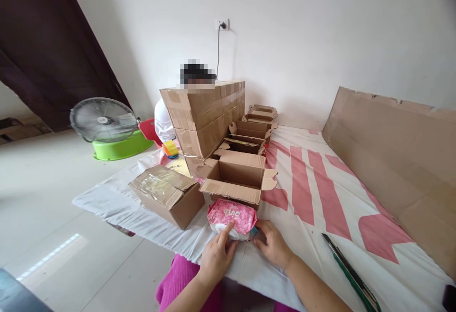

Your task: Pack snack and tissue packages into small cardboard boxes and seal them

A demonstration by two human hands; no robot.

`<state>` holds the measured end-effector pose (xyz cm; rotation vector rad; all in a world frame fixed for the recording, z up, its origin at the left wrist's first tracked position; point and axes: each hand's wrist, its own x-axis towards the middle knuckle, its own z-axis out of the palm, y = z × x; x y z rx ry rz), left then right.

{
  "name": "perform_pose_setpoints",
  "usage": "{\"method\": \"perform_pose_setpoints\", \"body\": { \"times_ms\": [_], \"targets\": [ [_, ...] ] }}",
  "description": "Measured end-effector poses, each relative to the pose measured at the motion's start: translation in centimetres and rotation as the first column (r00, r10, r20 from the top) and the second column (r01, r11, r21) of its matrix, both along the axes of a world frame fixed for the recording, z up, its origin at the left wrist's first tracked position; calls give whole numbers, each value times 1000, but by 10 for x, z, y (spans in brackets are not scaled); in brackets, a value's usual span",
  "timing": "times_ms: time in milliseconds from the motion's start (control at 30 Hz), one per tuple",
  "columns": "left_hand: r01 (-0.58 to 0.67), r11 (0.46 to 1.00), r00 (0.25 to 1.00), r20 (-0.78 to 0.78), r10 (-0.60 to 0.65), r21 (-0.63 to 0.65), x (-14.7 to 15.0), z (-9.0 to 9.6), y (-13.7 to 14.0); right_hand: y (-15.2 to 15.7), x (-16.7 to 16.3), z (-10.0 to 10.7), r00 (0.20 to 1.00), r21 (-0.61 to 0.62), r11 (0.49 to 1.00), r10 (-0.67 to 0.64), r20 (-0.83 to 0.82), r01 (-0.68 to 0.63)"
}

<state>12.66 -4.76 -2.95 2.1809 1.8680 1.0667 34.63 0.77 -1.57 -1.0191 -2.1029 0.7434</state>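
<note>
A pink and white soft pack (pixel 238 213) that looks like wet wipes lies on the cloth-covered table, near its front edge. My left hand (pixel 217 254) grips its near side, index finger on top and thumb low against it. At the pack's right end my right hand (pixel 272 241) curls its fingers and thumb around the corner, where a bit of blue shows. Just behind the pack stands an open cardboard box (pixel 231 189) with its flaps spread. A taped, shut carton (pixel 167 191) sits to the left.
More open boxes (pixel 251 134) line up toward the wall, beside a stack of taped cartons (pixel 203 122). Behind the stack sits another person (pixel 164 119). A green box cutter (pixel 351 274) lies at right, before a large cardboard sheet (pixel 392 160). A fan (pixel 103 119) stands on the floor.
</note>
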Motion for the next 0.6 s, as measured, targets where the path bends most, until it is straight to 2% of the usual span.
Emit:
{"method": "perform_pose_setpoints", "body": {
  "times_ms": [300,467,600],
  "targets": [
    [4,998,1000,-8,-4,-70,0,5,3,1,0,-2,1000,9,1000,-5,-1,5],
    [-11,993,1000,-27,8,-118,-1,10,15,3,0,-8,1000,23,1000,-16,-9,16],
    [-10,997,999,-42,7,-72,0,11,23,4,2,-14,999,22,999,-35,-13,35]
  ]
}}
